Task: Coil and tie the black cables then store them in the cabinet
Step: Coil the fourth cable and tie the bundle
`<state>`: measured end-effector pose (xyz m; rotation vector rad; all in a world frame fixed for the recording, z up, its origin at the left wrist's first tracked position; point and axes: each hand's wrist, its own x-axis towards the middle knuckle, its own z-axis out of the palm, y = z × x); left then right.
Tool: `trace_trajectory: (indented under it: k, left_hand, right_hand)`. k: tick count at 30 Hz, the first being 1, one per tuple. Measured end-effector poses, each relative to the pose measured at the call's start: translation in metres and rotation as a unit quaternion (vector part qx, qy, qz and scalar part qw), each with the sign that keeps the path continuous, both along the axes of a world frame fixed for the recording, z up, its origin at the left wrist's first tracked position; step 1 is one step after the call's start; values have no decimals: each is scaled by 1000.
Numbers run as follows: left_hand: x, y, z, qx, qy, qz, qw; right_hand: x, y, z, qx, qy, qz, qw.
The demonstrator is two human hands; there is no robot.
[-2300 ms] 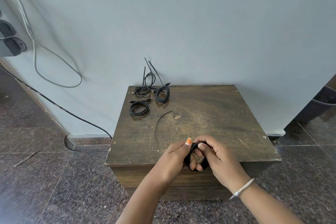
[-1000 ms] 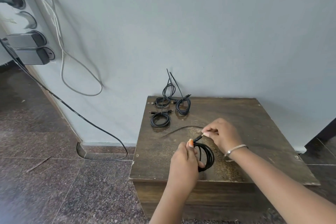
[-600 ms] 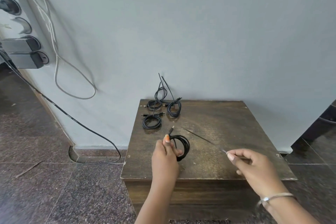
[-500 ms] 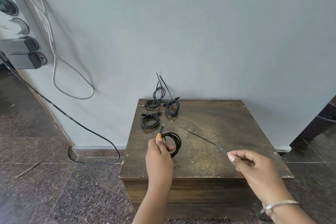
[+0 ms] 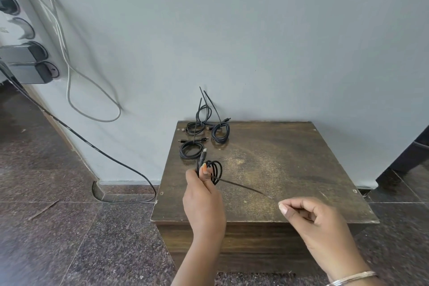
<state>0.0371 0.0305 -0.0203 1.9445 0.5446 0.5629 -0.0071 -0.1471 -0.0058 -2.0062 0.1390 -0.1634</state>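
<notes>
At eleven o'clock on the desk (image 5: 290,169), three tied coils (image 5: 204,133) lie finished against the wall; fourth coil (image 5: 214,170) at nine o'clock, left hand (image 5: 203,195) grip closed on it, tie tail (image 5: 241,187) trailing; right hand (image 5: 318,223) grip curled, apparently empty; cabinet storage pending.

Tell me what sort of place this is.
Probably a plain indoor room in a home or office: polished stone floor, painted wall with plugged-in sockets, and a small wooden cabinet.
</notes>
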Motion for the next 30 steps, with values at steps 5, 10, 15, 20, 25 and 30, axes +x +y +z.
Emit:
trace_trajectory:
  k: [5,10,15,20,25,30]
  left_hand:
    - [-3,-7,-2,44,10,-29,999]
    - [-4,-12,-2,44,9,-42,998]
    - [-3,-8,-1,18,20,-15,1000]
    - [-1,-6,-3,-16,23,-9,1000]
    - [-1,-4,-2,-58,17,-10,998]
    - [-3,-11,-3,-18,-11,-65,998]
  right_hand:
    - [-1,7,0,24,-9,4,1000]
    - [-3,14,4,74,11,32,997]
    - [-6,12,7,118,31,65,990]
    - [-8,11,8,151,43,95,983]
    - [-7,9,8,194,57,109,973]
    - [-4,14,5,243,84,106,961]
